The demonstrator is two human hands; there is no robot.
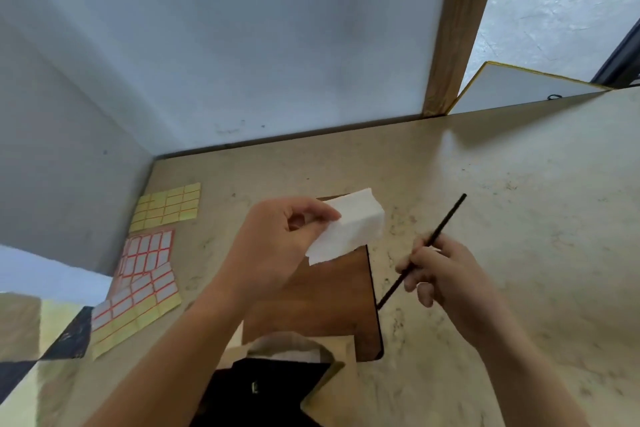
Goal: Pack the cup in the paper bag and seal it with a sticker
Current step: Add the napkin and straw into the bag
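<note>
My left hand pinches a folded white napkin above a brown wooden board that lies on the table. My right hand holds a thin black straw, tilted with its upper end pointing away to the right. Sticker sheets lie at the left: a yellow one, a white one with red borders and another mixed sheet nearer me. At the bottom edge a light brown paper bag stands open over something dark. No cup can be made out.
The beige marbled table runs to a white wall at the back and left. A wooden post stands at the back right, with a white panel leaning behind the table's far edge.
</note>
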